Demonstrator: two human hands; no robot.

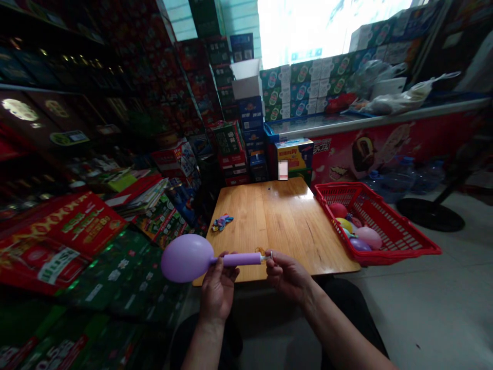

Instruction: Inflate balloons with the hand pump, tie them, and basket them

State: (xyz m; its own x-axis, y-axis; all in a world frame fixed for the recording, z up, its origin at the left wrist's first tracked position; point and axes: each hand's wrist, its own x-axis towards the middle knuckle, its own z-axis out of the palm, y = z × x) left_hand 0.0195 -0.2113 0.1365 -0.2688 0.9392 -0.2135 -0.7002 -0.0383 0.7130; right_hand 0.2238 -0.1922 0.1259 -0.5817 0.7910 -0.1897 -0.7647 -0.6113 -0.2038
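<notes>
A purple balloon (187,258), swollen with air, sits on the nozzle end of a purple hand pump (242,259). My left hand (219,288) is closed around the pump's nozzle end and the balloon's neck. At the pump's other end, the fingers of my right hand (287,275) pinch its handle (269,255). The pump is held level above the near edge of a wooden table (269,216). Just behind it on the table lie some yellowish rubber bands (260,251). A small heap of uninflated balloons (222,222) rests at the table's left side.
Right of the table, a red plastic basket (404,245) holds several inflated balloons (368,238). Stacked cartons (252,123) stand behind the table, and green boxes (111,277) crowd the left. Large water bottles (398,177) and a black round stand base (430,214) are on the floor.
</notes>
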